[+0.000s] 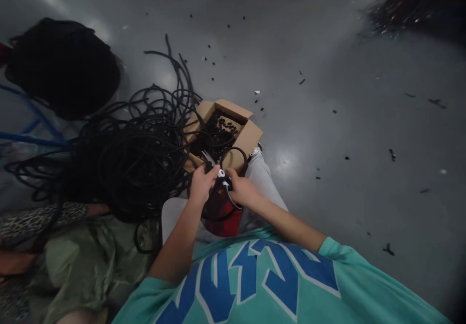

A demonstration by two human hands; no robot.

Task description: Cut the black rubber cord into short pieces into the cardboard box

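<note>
My left hand [202, 184] is closed around what looks like a pair of scissors, whose pale blades [208, 157] point up and away over the carton edge. My right hand [240, 189] is closed on a looped black cable [234, 202]. Between the thumbs shows a small white piece [221, 173], and a white band [225, 184] sits on the cable just below it. How these white parts join is too small to tell. Just beyond my hands stands an open cardboard box [249, 138] with many small black pieces [223, 124] inside.
A large tangle of black cable [127, 154] lies left of the box. Behind it are a big black bundle [61, 67] and a blue frame [43, 122]. Another person's green-clad leg [87, 261] is close at left. Small black scraps [392, 154] dot the grey floor [364, 120].
</note>
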